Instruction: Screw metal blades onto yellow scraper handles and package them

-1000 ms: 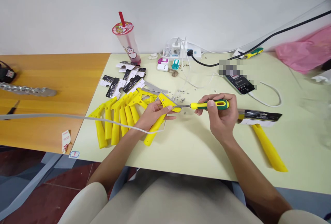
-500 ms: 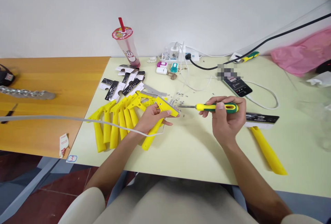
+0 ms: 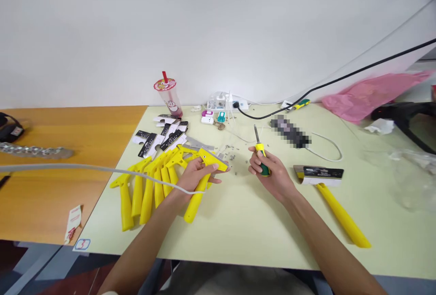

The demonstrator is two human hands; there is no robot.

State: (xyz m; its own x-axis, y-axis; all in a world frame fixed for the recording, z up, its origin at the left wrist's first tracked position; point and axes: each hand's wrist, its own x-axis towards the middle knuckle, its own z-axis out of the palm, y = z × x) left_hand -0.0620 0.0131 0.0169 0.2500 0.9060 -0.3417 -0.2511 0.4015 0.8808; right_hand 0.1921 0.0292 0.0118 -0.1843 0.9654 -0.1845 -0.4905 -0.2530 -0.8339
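Observation:
My left hand [image 3: 195,178] is closed around the head of a yellow scraper [image 3: 198,199], whose handle slants down toward me. A thin metal edge shows along the scraper's head. My right hand [image 3: 274,174] grips a screwdriver [image 3: 262,156] by its yellow and green handle, the shaft tilted up and away from the scraper. Loose screws [image 3: 232,156] lie scattered on the table just beyond the scraper's head. Several more yellow scraper handles [image 3: 147,195] lie side by side left of my left hand, with flat metal blades [image 3: 199,144] behind them.
Black and white cardboard sleeves [image 3: 150,144] are heaped near a drink cup [image 3: 173,100]. A power strip [image 3: 243,104] stands by the wall. One sleeved scraper [image 3: 342,213] lies at right, below a phone [image 3: 289,130] and a pink bag [image 3: 361,97]. A grey cable [image 3: 102,168] crosses above my left forearm.
My right hand has drawn the screwdriver back from the scraper and turned its tip from pointing left to pointing upward. My left hand still holds the scraper. The camera view has tilted upward.

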